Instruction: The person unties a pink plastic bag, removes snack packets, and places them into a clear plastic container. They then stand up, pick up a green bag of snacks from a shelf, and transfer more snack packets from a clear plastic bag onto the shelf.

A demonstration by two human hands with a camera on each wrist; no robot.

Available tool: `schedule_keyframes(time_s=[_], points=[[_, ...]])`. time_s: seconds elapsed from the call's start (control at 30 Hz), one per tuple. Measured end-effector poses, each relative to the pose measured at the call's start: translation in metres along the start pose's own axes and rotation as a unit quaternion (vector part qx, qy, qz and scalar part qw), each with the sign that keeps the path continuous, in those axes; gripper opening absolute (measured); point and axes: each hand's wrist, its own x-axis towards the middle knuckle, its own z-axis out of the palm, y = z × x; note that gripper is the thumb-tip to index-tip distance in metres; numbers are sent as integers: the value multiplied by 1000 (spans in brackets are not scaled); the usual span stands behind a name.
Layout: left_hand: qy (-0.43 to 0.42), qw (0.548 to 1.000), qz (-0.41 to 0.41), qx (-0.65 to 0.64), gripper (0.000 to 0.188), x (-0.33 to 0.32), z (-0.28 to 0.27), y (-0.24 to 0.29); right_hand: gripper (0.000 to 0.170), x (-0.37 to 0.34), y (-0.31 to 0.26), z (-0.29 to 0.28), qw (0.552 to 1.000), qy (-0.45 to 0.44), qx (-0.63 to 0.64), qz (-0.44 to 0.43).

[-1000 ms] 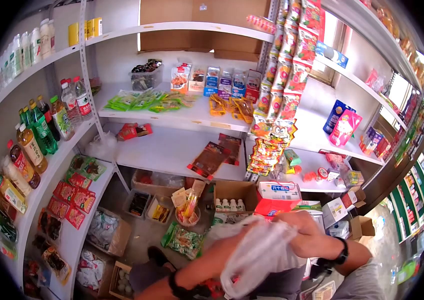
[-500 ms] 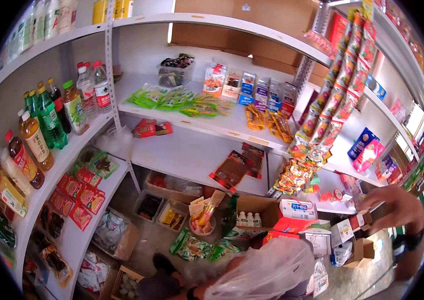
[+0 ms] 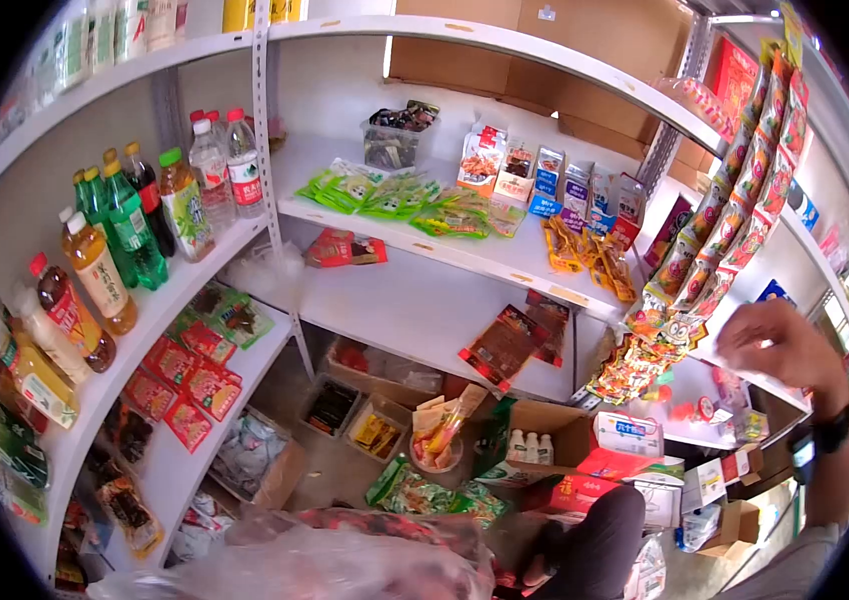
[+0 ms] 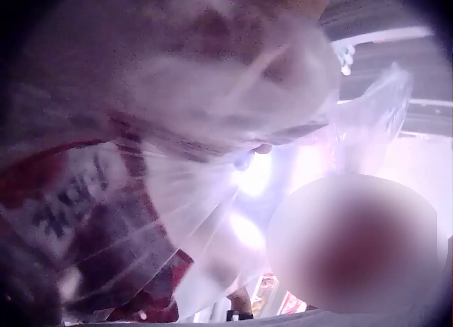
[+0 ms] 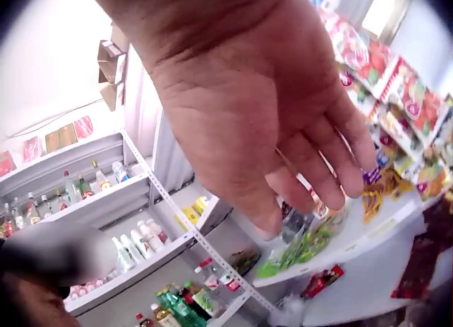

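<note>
A translucent plastic bag (image 3: 275,560) fills the bottom of the head view, with red-and-dark packets showing through and under it. In the left wrist view, a red packet with dark lettering (image 4: 74,196) lies behind the stretched film of the bag. My left hand (image 4: 226,40) grips the bag; most of this hand is veiled by the film, and the head view hides it. My right hand (image 3: 777,345) is raised at the right, holding nothing, its fingers loosely bent. It is nearest to the hanging strips of snack packets (image 3: 745,200), also behind it in the right wrist view.
Shelves with bottles (image 3: 135,225) curve along the left. Green packets (image 3: 385,195) and small boxes (image 3: 545,180) stand on the middle shelf. Brown packets (image 3: 507,345) lie below. On the floor are a carton of white bottles (image 3: 530,445), plastic tubs (image 3: 380,425) and green bags (image 3: 405,488).
Both hands were together at the bag; my right hand has left it and swung up to the right. The bag has moved left and down. The head view has turned rightward across the shelves.
</note>
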Motion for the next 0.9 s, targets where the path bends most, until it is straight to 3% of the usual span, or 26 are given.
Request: schedule_keyframes(time_s=[0.1,0.3,0.5,0.57,0.6,0.7,0.8,0.9], points=[[68,997,-40,-7,47,-18,-7,-2,18,18,9,29,990,-102,-4,-101],[220,971,-91,-4,45,-67,-3,8,19,-14,37,33,980,-112,22,-163],[323,945,-57,-10,42,-106,33,31,19,-72,71,63,971,-74,116,-194],[336,941,-36,-19,41,-111,52,37,21,-87,88,91,936,-65,209,-276],[337,941,-24,-23,41,-109,62,39,23,-92,98,109,930,-80,278,-225],[327,944,2,-41,40,-95,101,42,59,-113,119,157,841,-108,488,-206],[291,956,32,-38,39,-65,150,38,106,-136,142,210,804,-152,531,-218],[204,976,73,19,38,-30,206,36,104,-170,159,218,862,-117,456,-186]])
